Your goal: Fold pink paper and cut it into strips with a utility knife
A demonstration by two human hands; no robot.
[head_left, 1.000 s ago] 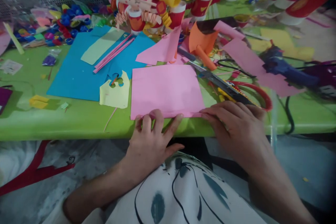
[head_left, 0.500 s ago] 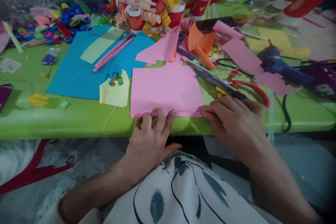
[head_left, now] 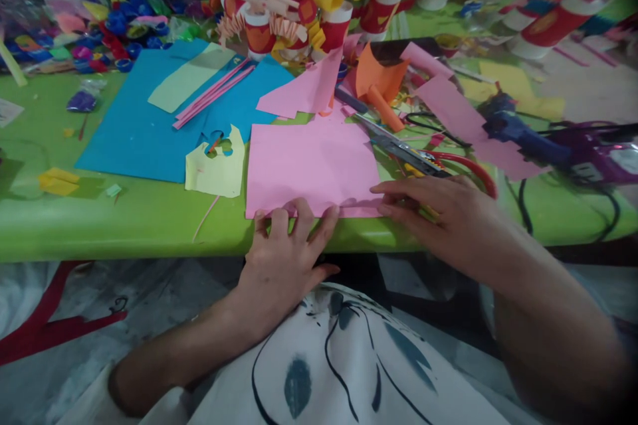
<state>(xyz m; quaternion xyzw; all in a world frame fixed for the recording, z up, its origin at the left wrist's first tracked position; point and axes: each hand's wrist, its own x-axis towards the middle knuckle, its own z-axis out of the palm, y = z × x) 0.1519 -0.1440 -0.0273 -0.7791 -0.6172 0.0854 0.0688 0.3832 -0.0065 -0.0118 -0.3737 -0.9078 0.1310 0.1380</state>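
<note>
A pink sheet of paper (head_left: 312,163) lies at the table's front edge, with a narrow folded strip along its near side. My left hand (head_left: 286,252) rests spread, its fingertips pressing on that near edge. At the sheet's lower right corner is my right hand (head_left: 443,222), index finger and thumb parted, the thumb touching the fold. Just beyond it lie scissors with red handles (head_left: 473,169) and a utility knife (head_left: 406,149), partly overlapping. A cut pale yellow paper piece (head_left: 216,172) sits left of the sheet.
Blue paper (head_left: 124,126) with pink sticks (head_left: 214,96) lies back left. Red paper-cup figures (head_left: 259,33) stand behind. Pink scraps (head_left: 448,106), an orange paper piece (head_left: 381,73) and a blue glue gun (head_left: 523,129) with its cord are to the right. Colourful bits (head_left: 114,33) pile far left.
My right hand has loosened from its pinch at the sheet's corner, its index finger now lifted away from the thumb. My left hand stays on the near edge. The view has shifted slightly.
</note>
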